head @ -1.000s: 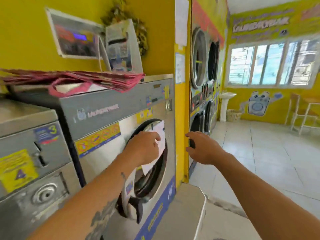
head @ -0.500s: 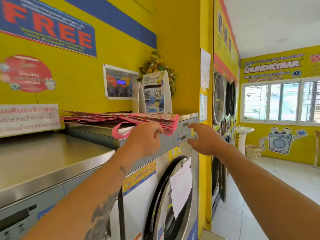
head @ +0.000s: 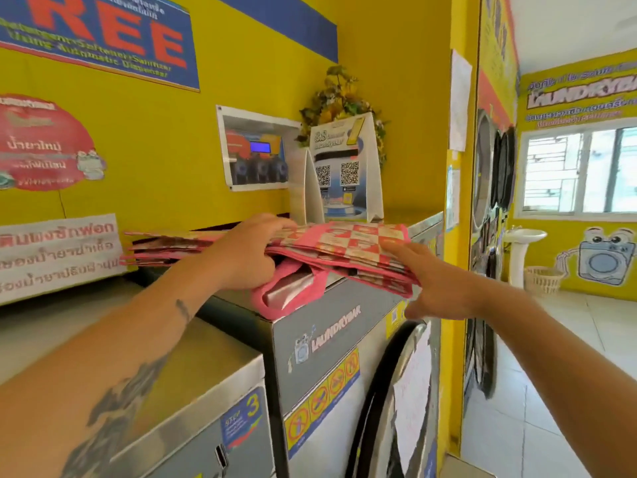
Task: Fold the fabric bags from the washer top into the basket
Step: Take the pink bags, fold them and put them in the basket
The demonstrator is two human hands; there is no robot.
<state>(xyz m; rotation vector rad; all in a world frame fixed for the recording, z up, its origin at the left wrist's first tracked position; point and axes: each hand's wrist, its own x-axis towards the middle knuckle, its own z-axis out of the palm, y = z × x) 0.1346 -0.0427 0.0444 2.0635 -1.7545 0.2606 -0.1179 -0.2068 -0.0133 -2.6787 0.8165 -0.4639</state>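
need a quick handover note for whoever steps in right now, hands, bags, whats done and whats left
Left hand: closed on the near edge of the stack of pink fabric bags, thumb under, fingers on top.
Right hand: open, fingers flat against the stack's right end, not gripping.
Bags: all stacked on the washer top; a pink handle loop hangs over the front edge.
Done: nothing folded yet.
Left: lift the bags off, fold each, put them in the basket. A wicker basket stands on the floor by the far wall.
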